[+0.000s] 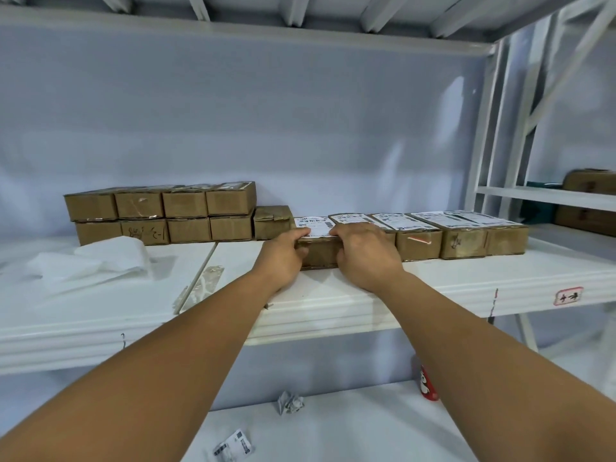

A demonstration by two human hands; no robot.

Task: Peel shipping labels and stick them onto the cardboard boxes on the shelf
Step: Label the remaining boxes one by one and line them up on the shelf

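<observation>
You had both hands on one cardboard box (320, 256) at the left end of the labelled row. Your left hand (283, 253) held its front-left corner, with the thumb laid on the top edge and the other fingers curled against the front face. Your right hand (366, 256) hooked its curled fingers over the top edge at the front right. The shipping label (315, 223) lay on the box top, starting at your fingertips and running away toward 12 o'clock. Both hands sat equally near it, one at 9 and one at 3. Any smoothing stroke, I judged, had to travel from the near edge toward 12. The next bare box (271, 225) stood just beside it at 9 o'clock, nearer your left hand.
</observation>
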